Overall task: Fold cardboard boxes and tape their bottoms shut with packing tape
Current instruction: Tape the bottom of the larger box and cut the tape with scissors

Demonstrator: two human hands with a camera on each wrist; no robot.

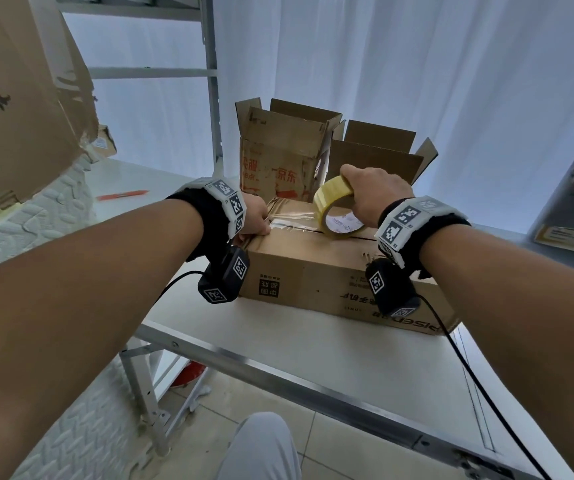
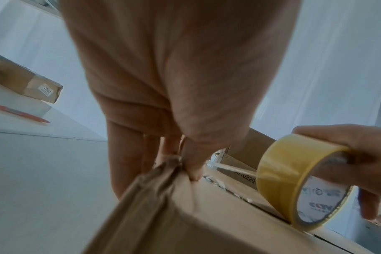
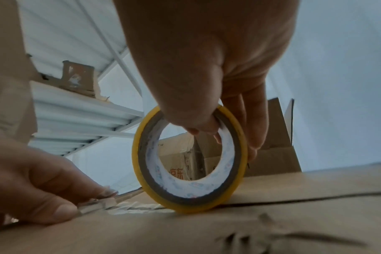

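Mid-taping on the box (image 1: 313, 271): it sits flipped on the worktop (image 1: 313, 351), bottom flaps up and folded shut, seam (image 3: 305, 199) running left to right between my hands. My left hand (image 1: 254, 220) is at the left end of the box; thumb (image 2: 191, 165) curled over the corner edge, fingers (image 2: 128, 154) down the end face, and it looks like it pins the tape's free end there. I'd call that hand closed on the box corner. My right hand (image 1: 372, 199) grips the tape roll (image 1: 337, 209), thumb hooked through the core and fingers over the outer side. The roll stands on edge, touching the box top right on the seam. A short stretch of clear tape (image 1: 292, 216) is already pulled out between the two hands, a bit wrinkled near the left end. Next move, my read: drag the roll right along the seam, keeping tension and keeping it centred over the gap, then press down and cut or tear. Risk: the wrinkles carry on down the strip, or the start lifts if the left hand eases off. Two more open boxes (image 1: 292, 147) stand behind on the worktop, flaps up, just beyond this one. An orange pen-like thing (image 1: 123, 195) lies well off to the left; can't tell exactly what it is.
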